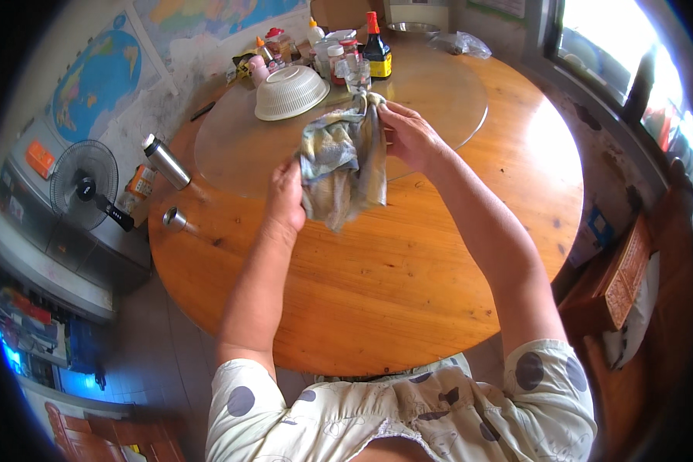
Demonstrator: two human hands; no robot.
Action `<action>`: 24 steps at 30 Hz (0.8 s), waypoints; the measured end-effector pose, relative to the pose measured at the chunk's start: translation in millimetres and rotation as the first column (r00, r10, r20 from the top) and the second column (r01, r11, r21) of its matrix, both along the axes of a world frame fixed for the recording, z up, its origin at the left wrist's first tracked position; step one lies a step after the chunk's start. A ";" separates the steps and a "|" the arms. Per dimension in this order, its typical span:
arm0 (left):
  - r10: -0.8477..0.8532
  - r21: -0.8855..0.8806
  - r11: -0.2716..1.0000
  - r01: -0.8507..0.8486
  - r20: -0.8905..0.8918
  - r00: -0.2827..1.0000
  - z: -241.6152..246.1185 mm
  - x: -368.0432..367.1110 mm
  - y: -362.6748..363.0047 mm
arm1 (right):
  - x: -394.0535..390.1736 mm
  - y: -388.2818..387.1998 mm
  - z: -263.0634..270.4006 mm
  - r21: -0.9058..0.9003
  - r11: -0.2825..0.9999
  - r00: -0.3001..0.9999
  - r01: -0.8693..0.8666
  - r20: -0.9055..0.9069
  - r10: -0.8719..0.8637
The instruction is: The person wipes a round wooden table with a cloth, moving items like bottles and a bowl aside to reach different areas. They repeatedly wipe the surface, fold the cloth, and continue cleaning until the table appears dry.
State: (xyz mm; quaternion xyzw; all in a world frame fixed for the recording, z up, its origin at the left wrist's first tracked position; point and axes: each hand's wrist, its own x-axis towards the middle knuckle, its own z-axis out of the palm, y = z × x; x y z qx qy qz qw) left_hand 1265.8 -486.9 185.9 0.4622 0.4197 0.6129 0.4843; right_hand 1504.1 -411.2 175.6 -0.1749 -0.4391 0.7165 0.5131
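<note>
A damp-looking, crumpled cloth (338,156) in grey, blue and yellow hangs between my two hands, above the round wooden table (392,260). My left hand (287,193) grips its left edge. With its fingertips, my right hand (407,130) pinches the bunched upper right corner. The lower part of the cloth hangs loose. Just beyond it lies a round glass turntable (231,144), bearing an upturned cream plastic basket (291,92), a drinking glass (358,75) and a dark sauce bottle with a red cap (377,55).
A steel thermos (167,161) and a small metal cup (174,219) stand at the table's left edge, near a fan (85,185). Several jars, a metal bowl (414,29) and a plastic bag (472,45) are at the far side. A carved wooden seat (618,277) stands right.
</note>
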 end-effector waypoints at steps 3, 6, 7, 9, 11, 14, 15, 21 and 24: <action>-0.039 0.046 0.998 0.042 -0.073 0.997 20.3 -5.4 31.8 | 5.5 27.5 -12.1 -0.013 0.993 0.991 0.118 0.059 -0.117; 0.066 0.061 0.997 -0.048 -0.362 0.930 25.3 -22.0 86.6 | -2.9 45.3 -15.2 -0.081 0.978 0.981 0.192 0.029 -0.191; 0.185 0.089 0.983 -0.163 -0.521 0.833 26.1 -28.5 104.8 | -4.2 55.9 -22.2 -0.091 0.975 0.979 0.205 0.012 -0.205; 0.470 0.314 0.873 -0.374 -0.745 0.472 15.0 -20.8 123.7 | 4.2 77.8 -50.0 -0.046 0.938 0.931 0.343 0.147 -0.333; 0.715 0.674 0.604 -0.426 -0.694 -0.085 -13.6 -13.0 120.8 | 4.7 69.5 -74.1 -0.010 0.863 0.809 0.505 0.353 -0.470; 0.372 0.366 0.926 -0.094 -0.927 0.055 -37.9 34.1 95.2 | 27.2 73.0 -127.4 -0.168 0.898 0.912 0.406 0.135 -0.387; 0.306 0.310 0.950 -0.042 -0.949 -0.081 -51.4 45.7 84.8 | 25.7 64.7 -129.1 -0.159 0.913 0.925 0.377 0.116 -0.362; 0.534 0.534 0.845 0.002 -0.845 -0.037 -86.2 42.8 88.5 | -29.1 54.5 -121.8 0.138 0.881 0.739 0.452 0.496 -0.457; 0.271 0.263 0.962 -0.072 -0.895 0.355 -87.9 -6.8 109.2 | -59.1 33.6 -102.2 0.325 0.788 0.513 0.523 0.619 -0.595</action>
